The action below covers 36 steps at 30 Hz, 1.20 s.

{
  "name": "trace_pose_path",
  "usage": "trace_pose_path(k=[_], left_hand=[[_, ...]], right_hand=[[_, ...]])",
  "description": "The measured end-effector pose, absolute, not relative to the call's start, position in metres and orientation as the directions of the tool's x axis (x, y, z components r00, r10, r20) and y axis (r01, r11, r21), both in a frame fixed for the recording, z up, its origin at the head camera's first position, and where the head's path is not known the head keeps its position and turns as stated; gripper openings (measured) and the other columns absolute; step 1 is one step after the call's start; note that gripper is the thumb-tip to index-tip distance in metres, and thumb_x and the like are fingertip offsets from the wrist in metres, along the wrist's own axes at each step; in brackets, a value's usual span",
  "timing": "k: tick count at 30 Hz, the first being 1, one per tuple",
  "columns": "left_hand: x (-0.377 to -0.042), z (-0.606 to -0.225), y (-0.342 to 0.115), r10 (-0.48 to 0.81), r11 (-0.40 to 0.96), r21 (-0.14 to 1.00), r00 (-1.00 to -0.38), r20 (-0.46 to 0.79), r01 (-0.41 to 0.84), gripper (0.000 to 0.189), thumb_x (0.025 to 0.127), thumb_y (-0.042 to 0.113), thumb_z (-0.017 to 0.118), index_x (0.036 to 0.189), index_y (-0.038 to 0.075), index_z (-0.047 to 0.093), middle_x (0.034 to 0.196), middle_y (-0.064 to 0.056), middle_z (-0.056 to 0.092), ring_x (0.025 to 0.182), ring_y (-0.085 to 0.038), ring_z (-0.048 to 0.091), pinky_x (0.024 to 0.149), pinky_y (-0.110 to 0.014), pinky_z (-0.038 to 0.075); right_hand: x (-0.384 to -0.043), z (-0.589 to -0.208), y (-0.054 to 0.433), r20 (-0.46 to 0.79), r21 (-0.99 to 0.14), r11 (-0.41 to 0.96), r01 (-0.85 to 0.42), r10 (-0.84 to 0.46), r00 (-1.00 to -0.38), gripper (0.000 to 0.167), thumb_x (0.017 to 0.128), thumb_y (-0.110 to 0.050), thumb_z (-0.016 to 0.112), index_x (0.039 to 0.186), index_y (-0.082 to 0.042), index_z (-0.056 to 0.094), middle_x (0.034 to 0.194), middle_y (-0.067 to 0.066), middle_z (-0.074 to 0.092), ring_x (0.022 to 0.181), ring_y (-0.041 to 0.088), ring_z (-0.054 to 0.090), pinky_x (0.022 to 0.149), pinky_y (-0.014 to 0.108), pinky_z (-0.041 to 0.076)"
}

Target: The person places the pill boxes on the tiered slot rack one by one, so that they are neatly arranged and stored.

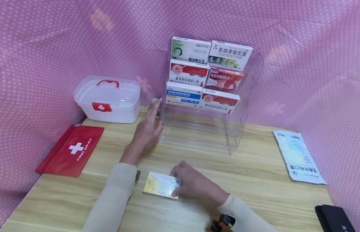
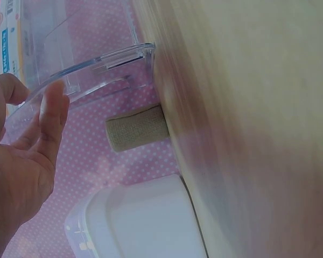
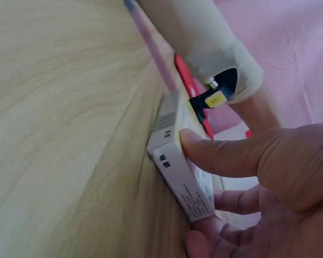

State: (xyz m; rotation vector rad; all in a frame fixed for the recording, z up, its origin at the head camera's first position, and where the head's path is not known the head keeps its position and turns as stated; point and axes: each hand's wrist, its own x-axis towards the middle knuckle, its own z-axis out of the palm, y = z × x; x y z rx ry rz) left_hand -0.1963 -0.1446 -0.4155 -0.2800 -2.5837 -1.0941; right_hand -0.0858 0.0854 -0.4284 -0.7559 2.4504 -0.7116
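My right hand [image 1: 194,182] pinches the right end of a yellow-and-white medicine box [image 1: 159,185] low over the front of the table. In the right wrist view the thumb lies on the top edge of the medicine box [image 3: 185,180], with fingers at its far side and below. My left hand [image 1: 146,127] is raised at the left side of a clear acrylic display rack [image 1: 197,141], fingers extended along its side panel. The left wrist view shows these fingertips right at the edge of the clear rack [image 2: 102,62]. Several medicine boxes [image 1: 184,95] fill the rack's upper three tiers, in two columns.
A white lidded first-aid box [image 1: 116,111] and a red first-aid pouch [image 1: 72,149] lie on the left. A tan bandage roll [image 2: 137,128] stands between box and rack. On the right are a mask packet [image 1: 297,156] and a black object [image 1: 335,219]. Pink dotted cloth hangs behind.
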Motion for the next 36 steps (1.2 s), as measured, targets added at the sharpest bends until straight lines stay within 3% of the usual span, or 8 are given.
trace_pose_path(k=[6, 9, 12, 18, 23, 26, 29, 36], left_hand=[[-0.196, -0.414, -0.143, 0.046, 0.686, 0.671, -0.937, 0.346, 0.281, 0.100, 0.100, 0.004, 0.064, 0.173, 0.042, 0.008, 0.179, -0.006, 0.029, 0.133, -0.036, 0.063, 0.104, -0.053, 0.061], [-0.195, -0.415, -0.143, 0.046, 0.685, 0.674, -0.939, 0.340, 0.277, 0.100, 0.101, 0.004, 0.064, 0.173, 0.042, 0.007, 0.179, -0.006, 0.030, 0.134, -0.036, 0.063, 0.106, -0.053, 0.061], [-0.196, -0.415, -0.143, 0.047, 0.685, 0.670, -0.936, 0.349, 0.285, 0.100, 0.101, 0.004, 0.063, 0.173, 0.043, 0.007, 0.178, -0.007, 0.032, 0.128, -0.036, 0.066, 0.100, -0.052, 0.063], [-0.197, -0.415, -0.144, 0.046, 0.689, 0.662, -0.929, 0.368, 0.296, 0.100, 0.099, 0.004, 0.064, 0.174, 0.041, 0.009, 0.178, -0.006, 0.031, 0.123, -0.036, 0.067, 0.090, -0.051, 0.064], [-0.196, -0.416, -0.144, 0.049, 0.692, 0.661, -0.932, 0.359, 0.291, 0.102, 0.098, 0.002, 0.065, 0.174, 0.041, 0.009, 0.177, -0.007, 0.032, 0.121, -0.035, 0.067, 0.080, -0.045, 0.065], [-0.196, -0.416, -0.144, 0.052, 0.690, 0.663, -0.933, 0.356, 0.291, 0.104, 0.098, 0.001, 0.066, 0.173, 0.042, 0.008, 0.177, -0.007, 0.034, 0.122, -0.033, 0.068, 0.079, -0.043, 0.065], [-0.196, -0.416, -0.145, 0.050, 0.690, 0.662, -0.931, 0.361, 0.293, 0.103, 0.098, 0.001, 0.066, 0.173, 0.042, 0.008, 0.177, -0.007, 0.034, 0.124, -0.033, 0.068, 0.082, -0.044, 0.066], [-0.196, -0.415, -0.144, 0.044, 0.683, 0.672, -0.935, 0.353, 0.286, 0.103, 0.099, 0.002, 0.065, 0.173, 0.044, 0.008, 0.178, -0.006, 0.032, 0.125, -0.035, 0.067, 0.087, -0.048, 0.066]], right_hand=[[-0.084, -0.424, 0.096, -0.289, -0.652, 0.680, -0.336, -0.633, -0.719, 0.046, 0.078, -0.009, 0.091, 0.115, -0.020, 0.068, 0.111, -0.005, 0.062, 0.100, 0.009, 0.057, 0.090, 0.027, 0.053], [-0.086, -0.425, 0.103, -0.248, -0.677, 0.659, -0.328, -0.624, -0.741, 0.045, 0.081, -0.002, 0.085, 0.117, -0.022, 0.068, 0.111, -0.006, 0.069, 0.104, 0.010, 0.062, 0.096, 0.033, 0.056], [-0.091, -0.425, 0.114, -0.142, -0.700, 0.620, -0.354, -0.606, -0.782, 0.045, 0.083, 0.004, 0.078, 0.121, -0.018, 0.071, 0.113, -0.001, 0.071, 0.104, 0.015, 0.063, 0.094, 0.039, 0.059], [-0.112, -0.411, 0.135, 0.056, -0.713, 0.587, -0.383, -0.498, -0.866, 0.048, 0.088, 0.008, 0.075, 0.131, -0.012, 0.073, 0.121, 0.014, 0.062, 0.103, 0.023, 0.063, 0.086, 0.031, 0.065], [-0.135, -0.390, 0.153, 0.159, -0.733, 0.593, -0.334, -0.328, -0.931, 0.055, 0.089, 0.012, 0.073, 0.140, -0.009, 0.069, 0.149, 0.025, 0.047, 0.105, 0.030, 0.070, 0.087, 0.031, 0.068], [-0.152, -0.376, 0.164, 0.276, -0.687, 0.624, -0.373, -0.251, -0.928, 0.055, 0.090, 0.012, 0.074, 0.141, -0.008, 0.068, 0.146, 0.026, 0.049, 0.104, 0.034, 0.071, 0.086, 0.036, 0.068], [-0.171, -0.364, 0.173, 0.383, -0.648, 0.638, -0.415, -0.198, -0.902, 0.054, 0.090, 0.012, 0.074, 0.141, -0.006, 0.066, 0.126, 0.025, 0.061, 0.103, 0.039, 0.074, 0.084, 0.042, 0.069], [-0.200, -0.359, 0.183, 0.523, -0.626, 0.632, -0.457, -0.093, -0.847, 0.047, 0.089, 0.015, 0.075, 0.131, 0.007, 0.056, 0.121, 0.031, 0.071, 0.103, 0.046, 0.077, 0.087, 0.051, 0.067]])
